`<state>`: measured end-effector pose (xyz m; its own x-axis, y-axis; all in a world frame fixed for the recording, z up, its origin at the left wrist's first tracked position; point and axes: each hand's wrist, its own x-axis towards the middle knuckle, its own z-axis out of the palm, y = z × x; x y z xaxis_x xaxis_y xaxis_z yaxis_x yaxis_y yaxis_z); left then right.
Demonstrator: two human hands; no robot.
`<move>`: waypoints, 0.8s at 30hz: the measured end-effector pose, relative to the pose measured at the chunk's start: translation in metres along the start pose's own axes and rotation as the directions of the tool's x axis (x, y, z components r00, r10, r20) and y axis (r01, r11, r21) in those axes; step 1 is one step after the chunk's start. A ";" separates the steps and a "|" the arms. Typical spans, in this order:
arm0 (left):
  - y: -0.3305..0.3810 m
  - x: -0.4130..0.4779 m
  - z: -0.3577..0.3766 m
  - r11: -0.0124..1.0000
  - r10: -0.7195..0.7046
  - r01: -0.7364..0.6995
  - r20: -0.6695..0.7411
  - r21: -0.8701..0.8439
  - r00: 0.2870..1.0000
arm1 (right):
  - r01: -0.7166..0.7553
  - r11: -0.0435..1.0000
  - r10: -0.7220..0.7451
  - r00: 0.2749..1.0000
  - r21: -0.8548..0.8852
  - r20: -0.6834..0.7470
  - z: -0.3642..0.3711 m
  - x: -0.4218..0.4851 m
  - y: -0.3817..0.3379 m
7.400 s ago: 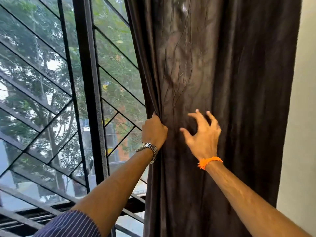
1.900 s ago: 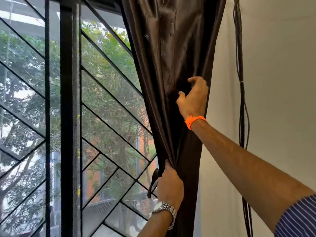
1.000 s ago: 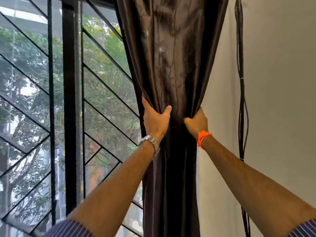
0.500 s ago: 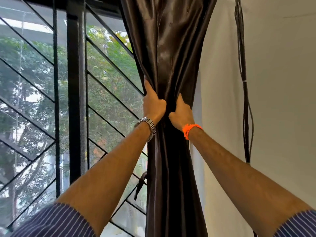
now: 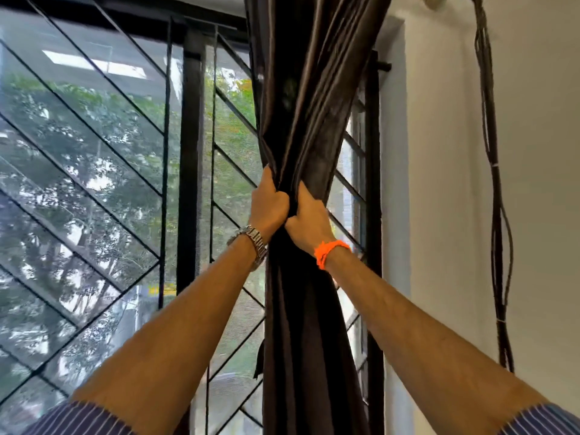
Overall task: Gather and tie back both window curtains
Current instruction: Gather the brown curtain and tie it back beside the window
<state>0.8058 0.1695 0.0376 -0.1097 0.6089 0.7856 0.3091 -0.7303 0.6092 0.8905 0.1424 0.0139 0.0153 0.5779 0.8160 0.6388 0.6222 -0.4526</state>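
Observation:
A dark brown satin curtain hangs at the right side of the window, bunched into a narrow twisted column. My left hand, with a metal watch on its wrist, grips the bunch from the left at mid height. Touching it on the right, my right hand, with an orange thread band on its wrist, clasps the same bunch. Below the hands the cloth falls straight down. A short dark strip dangles at the curtain's left edge lower down. Only this one curtain is in view.
A black metal window frame with diagonal grille bars fills the left, trees outside behind the glass. The white wall stands on the right, with a bundle of dark cables hanging down it.
The curtain went from spread wide to gathered tight. In the last second both hands closed together on the bunch and pulled it a little left, uncovering the window's right edge.

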 end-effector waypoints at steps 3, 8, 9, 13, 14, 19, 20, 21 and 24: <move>0.001 0.000 -0.031 0.999 0.035 -0.035 -0.017 0.001 0.999 | 0.028 0.999 -0.027 0.999 0.029 -0.023 0.019 0.003 -0.023; 0.002 -0.008 -0.062 0.997 0.065 -0.064 -0.015 0.032 0.998 | 0.029 0.996 -0.027 0.999 0.080 -0.025 0.042 -0.007 -0.041; -0.002 -0.011 -0.065 0.997 0.065 -0.064 -0.008 0.045 0.998 | 0.024 0.995 -0.023 1.000 0.101 -0.014 0.046 -0.012 -0.040; -0.006 -0.024 -0.069 0.994 0.076 -0.078 0.026 0.072 0.997 | -0.023 0.985 0.025 1.000 0.174 -0.007 0.051 -0.019 -0.030; -0.005 -0.026 -0.068 0.994 0.081 -0.083 0.034 0.074 0.996 | -0.038 0.981 0.040 0.999 0.193 -0.010 0.049 -0.020 -0.027; 0.005 -0.040 -0.054 0.992 0.096 -0.098 0.035 0.083 0.995 | -0.088 0.955 0.085 0.996 0.283 0.025 0.034 -0.028 -0.006; 0.005 -0.042 -0.051 0.992 0.091 -0.094 0.037 0.087 0.995 | -0.100 0.946 0.097 0.995 0.307 0.026 0.031 -0.030 -0.001; 0.004 -0.043 -0.047 0.992 0.087 -0.091 0.045 0.089 0.995 | -0.118 0.937 0.115 0.993 0.329 0.029 0.029 -0.032 0.002; -0.002 -0.050 -0.032 0.995 0.053 -0.060 0.083 0.081 0.995 | -0.195 0.910 0.182 0.981 0.365 0.071 0.022 -0.038 0.014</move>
<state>0.7805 0.1308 -0.0002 -0.0141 0.5931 0.8050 0.3904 -0.7379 0.5505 0.8821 0.1409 -0.0316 0.0772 0.7174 0.6923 0.2981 0.6461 -0.7027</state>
